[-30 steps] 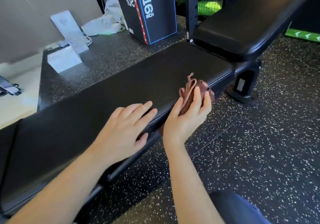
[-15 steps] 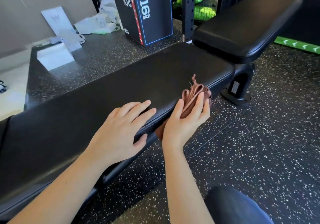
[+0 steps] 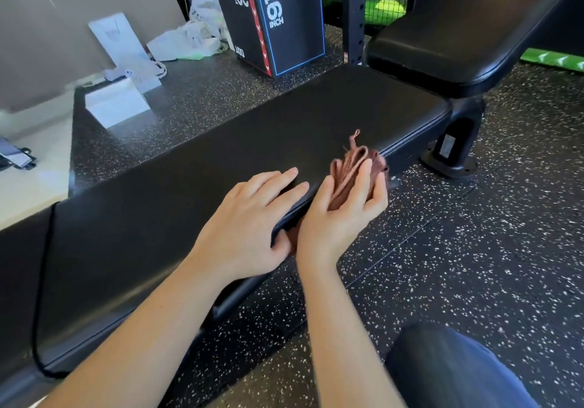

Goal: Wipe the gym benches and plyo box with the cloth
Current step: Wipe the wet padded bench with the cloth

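Note:
A long black padded bench runs from lower left to upper right. My right hand holds a bunched reddish-brown cloth against the bench's near edge, fingers curled over it. My left hand rests flat on the bench top just left of the cloth, thumb hooked under the edge. A second black bench pad rises at the upper right. The black plyo box with a blue-framed face marked "16 INCH" stands on the floor behind the bench.
Speckled black rubber flooring surrounds the bench. The bench's foot stands at right. White bags and a white sign lie by the wall. A black rack post stands behind. My knee is at lower right.
My right hand and the cloth have hardly shifted along the bench's near edge. My left hand stays flat beside it. The camera has moved slightly.

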A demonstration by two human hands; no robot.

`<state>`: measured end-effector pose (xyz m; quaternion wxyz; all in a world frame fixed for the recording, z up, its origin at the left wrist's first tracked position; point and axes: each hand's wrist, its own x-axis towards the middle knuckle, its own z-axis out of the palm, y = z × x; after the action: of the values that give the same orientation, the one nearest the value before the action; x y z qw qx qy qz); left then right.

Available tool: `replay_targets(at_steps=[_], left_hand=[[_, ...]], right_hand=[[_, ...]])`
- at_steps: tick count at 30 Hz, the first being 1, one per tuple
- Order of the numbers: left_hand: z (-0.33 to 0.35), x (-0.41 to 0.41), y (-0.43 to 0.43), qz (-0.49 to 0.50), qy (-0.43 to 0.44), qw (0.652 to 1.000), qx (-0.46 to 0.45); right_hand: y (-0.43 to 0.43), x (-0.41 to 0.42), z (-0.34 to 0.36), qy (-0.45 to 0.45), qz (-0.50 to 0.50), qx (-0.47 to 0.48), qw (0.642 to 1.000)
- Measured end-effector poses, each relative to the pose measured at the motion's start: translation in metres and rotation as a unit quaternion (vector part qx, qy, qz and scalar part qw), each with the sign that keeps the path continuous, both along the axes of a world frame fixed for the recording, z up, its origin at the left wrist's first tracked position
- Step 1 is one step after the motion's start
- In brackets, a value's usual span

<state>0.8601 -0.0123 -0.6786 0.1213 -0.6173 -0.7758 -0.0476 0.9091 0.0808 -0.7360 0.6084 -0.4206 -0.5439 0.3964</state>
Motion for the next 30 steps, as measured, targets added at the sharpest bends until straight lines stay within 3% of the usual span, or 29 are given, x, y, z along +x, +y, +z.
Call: replay_targets(at_steps=[4, 7, 11, 15, 19, 23, 26, 30], left_hand=[[-0.001, -0.003, -0.032, 0.030, -0.009, 0.999, 0.008], [-0.005, -0.007, -0.074, 0.045, 0.033, 0.998, -0.025], [-0.007, -0.009, -0.117, 0.065, 0.050, 0.996, -0.043], [-0.011, -0.008, -0.131, 0.068, 0.054, 0.996, -0.022], [-0.011, -0.007, -0.128, 0.075, 0.044, 0.996, -0.003], [-0.012, -0.007, -0.128, 0.077, 0.036, 0.996, 0.016], [-0.012, -0.007, -0.131, 0.072, 0.035, 0.997, 0.025], [-0.011, -0.011, -0.146, 0.048, 0.031, 0.998, 0.018]], right_hand=[[0.036, 0.018, -0.001, -0.051, 0.035, 0.034, 0.997], [0.052, 0.014, 0.009, -0.054, -0.009, -0.005, 0.998], [-0.021, -0.007, 0.012, -0.030, -0.046, -0.013, 0.998], [-0.097, -0.006, -0.007, -0.022, 0.031, 0.022, 0.999], [-0.045, 0.004, -0.010, -0.072, 0.028, 0.084, 0.993], [-0.008, 0.000, -0.001, -0.051, 0.001, 0.015, 0.999], [-0.037, -0.008, -0.001, -0.040, -0.010, -0.004, 0.999], [-0.121, -0.016, -0.009, -0.044, 0.019, 0.044, 0.998]])
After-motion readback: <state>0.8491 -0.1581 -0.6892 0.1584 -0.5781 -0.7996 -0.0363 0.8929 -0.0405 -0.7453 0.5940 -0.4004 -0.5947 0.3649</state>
